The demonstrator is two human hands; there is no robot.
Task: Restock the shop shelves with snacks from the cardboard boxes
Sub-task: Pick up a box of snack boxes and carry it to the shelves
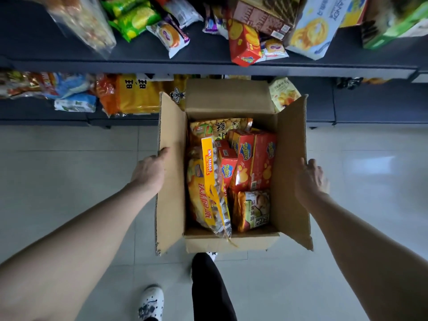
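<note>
Box (231, 242) of snacks (231, 177) on floor (69, 181) just before shelves (208, 66). Left hand (150, 169) gripping left flap (172, 181), right hand (311, 179) pinching right flap (290, 170). Press both flaps outward evenly, fully clear of packs; avoid tearing corners.

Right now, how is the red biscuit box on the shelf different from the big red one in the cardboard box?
The red biscuit box on the shelf lies face up, one end at the front edge. The big red biscuit box sits in the cardboard box, wedged between snack bags. Both are red with a blue logo and yellow biscuit pictures.
</note>
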